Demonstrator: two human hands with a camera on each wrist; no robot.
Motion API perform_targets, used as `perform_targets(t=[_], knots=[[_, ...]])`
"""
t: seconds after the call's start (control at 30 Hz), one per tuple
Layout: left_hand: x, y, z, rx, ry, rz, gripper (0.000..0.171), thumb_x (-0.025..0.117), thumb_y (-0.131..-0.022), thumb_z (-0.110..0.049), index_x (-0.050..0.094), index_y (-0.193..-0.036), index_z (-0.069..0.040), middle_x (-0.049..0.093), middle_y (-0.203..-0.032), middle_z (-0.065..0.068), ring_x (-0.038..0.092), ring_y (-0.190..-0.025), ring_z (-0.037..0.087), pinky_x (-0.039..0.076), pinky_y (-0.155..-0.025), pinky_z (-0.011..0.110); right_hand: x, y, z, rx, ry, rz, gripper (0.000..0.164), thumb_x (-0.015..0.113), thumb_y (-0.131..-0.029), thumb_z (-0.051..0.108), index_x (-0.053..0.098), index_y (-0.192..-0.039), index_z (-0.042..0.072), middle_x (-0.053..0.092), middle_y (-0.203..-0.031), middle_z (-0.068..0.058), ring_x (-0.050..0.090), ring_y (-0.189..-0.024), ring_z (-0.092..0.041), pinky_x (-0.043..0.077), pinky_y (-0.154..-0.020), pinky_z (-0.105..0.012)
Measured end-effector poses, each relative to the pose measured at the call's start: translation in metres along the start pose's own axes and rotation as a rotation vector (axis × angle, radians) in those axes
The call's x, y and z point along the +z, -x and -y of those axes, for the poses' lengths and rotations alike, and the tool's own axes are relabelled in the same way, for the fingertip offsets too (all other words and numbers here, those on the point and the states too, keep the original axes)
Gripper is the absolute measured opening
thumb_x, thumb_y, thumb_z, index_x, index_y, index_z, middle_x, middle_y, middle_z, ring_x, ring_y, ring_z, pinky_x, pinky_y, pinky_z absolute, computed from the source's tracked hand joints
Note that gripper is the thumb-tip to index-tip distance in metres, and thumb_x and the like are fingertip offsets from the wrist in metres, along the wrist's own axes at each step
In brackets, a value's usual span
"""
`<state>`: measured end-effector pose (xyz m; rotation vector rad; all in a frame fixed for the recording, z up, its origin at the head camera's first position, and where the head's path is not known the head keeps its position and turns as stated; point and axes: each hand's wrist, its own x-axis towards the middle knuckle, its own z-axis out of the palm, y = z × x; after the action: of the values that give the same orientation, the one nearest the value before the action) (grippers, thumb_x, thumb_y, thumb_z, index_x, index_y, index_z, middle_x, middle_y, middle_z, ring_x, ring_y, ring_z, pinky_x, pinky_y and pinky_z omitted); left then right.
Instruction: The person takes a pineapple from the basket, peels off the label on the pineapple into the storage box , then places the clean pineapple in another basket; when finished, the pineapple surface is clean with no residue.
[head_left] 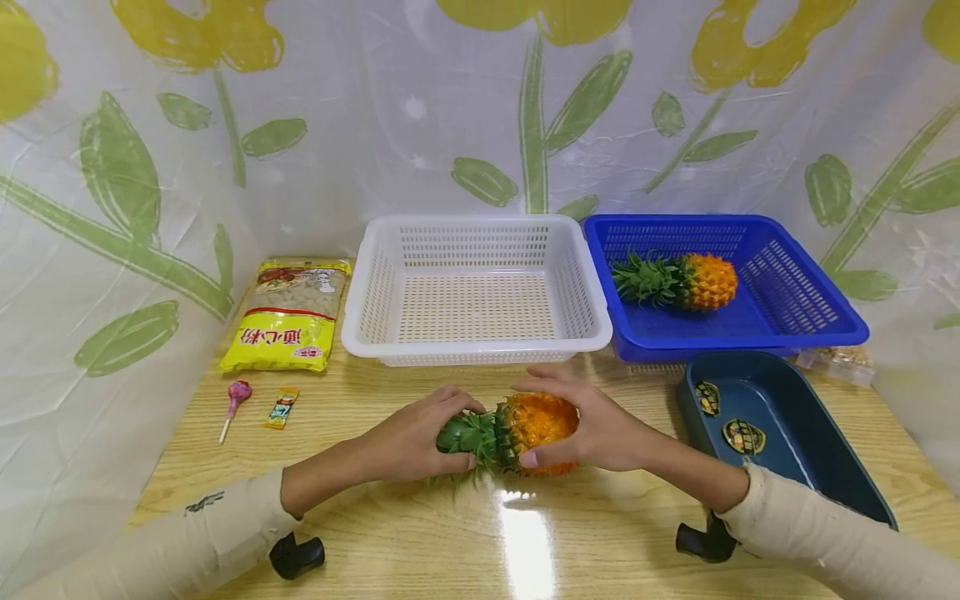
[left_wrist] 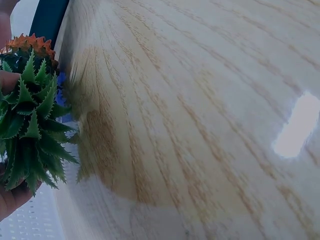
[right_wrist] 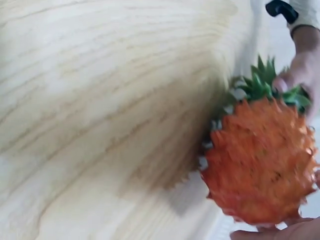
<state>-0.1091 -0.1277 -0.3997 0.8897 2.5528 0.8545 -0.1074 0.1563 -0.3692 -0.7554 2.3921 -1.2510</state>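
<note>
A small pineapple (head_left: 538, 421) with an orange body lies sideways near the table's middle, its leafy crown to the left. My left hand (head_left: 416, 437) grips the crown, thumb on the near side and fingers on the far side. Round the orange body, my right hand (head_left: 611, 427) holds with thumb and fingers spread to either side. In the left wrist view the green leaves (left_wrist: 37, 125) show close up between thumb and fingers. The spiky body (right_wrist: 260, 160) fills the right part of the right wrist view, partly covering the left hand (right_wrist: 302, 75) behind it.
Behind the hands stands a white basket (head_left: 480, 350). A blue basket (head_left: 750, 340) to its right holds another pineapple (head_left: 708, 282). A dark tray (head_left: 795, 417) with two stickers sits right. Left lie a yellow food bag (head_left: 288, 321), a lollipop (head_left: 238, 392) and a small packet (head_left: 282, 408).
</note>
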Motion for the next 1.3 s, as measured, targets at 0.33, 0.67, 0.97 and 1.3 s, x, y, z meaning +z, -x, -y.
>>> perform_targets(t=[0.33, 0.67, 0.97, 1.3], knots=[[0.000, -0.002, 0.003, -0.009, 0.023, 0.015, 0.058, 0.075, -0.088, -0.041, 0.055, -0.137, -0.020, 0.052, -0.136, 0.002, 0.058, -0.120, 0.024, 0.050, -0.097, 0.048, 0.014, -0.009, -0.002, -0.006, 0.109, 0.002, 0.085, 0.092, -0.065, 0.049, 0.060, -0.141, 0.028, 0.027, -0.162, -0.011, 0.032, -0.142, -0.046, 0.042, -0.101, -0.064], [-0.001, -0.004, 0.002, -0.017, 0.017, 0.012, 0.058, 0.075, -0.088, -0.041, 0.055, -0.138, -0.019, 0.053, -0.134, 0.003, 0.058, -0.115, 0.022, 0.051, -0.093, 0.045, 0.017, -0.009, -0.006, -0.057, 0.227, -0.027, 0.089, 0.098, -0.059, 0.037, 0.059, -0.138, 0.029, 0.036, -0.156, -0.015, 0.042, -0.134, -0.042, 0.046, -0.096, -0.060], [-0.001, -0.004, 0.002, -0.016, 0.014, 0.007, 0.058, 0.075, -0.088, -0.041, 0.055, -0.138, -0.018, 0.053, -0.132, 0.004, 0.058, -0.111, 0.019, 0.051, -0.088, 0.042, 0.018, -0.012, -0.006, -0.113, 0.331, -0.059, 0.081, 0.095, -0.060, 0.025, 0.061, -0.134, 0.026, 0.054, -0.131, -0.004, 0.052, -0.109, -0.022, 0.049, -0.086, -0.041], [-0.001, -0.005, 0.003, -0.019, 0.024, 0.007, 0.058, 0.075, -0.087, -0.039, 0.055, -0.137, -0.018, 0.053, -0.136, 0.005, 0.057, -0.118, 0.023, 0.050, -0.095, 0.047, 0.018, -0.013, -0.009, -0.119, 0.343, -0.054, 0.079, 0.094, -0.064, 0.029, 0.060, -0.135, 0.027, 0.056, -0.128, -0.002, 0.053, -0.107, -0.019, 0.049, -0.084, -0.037]])
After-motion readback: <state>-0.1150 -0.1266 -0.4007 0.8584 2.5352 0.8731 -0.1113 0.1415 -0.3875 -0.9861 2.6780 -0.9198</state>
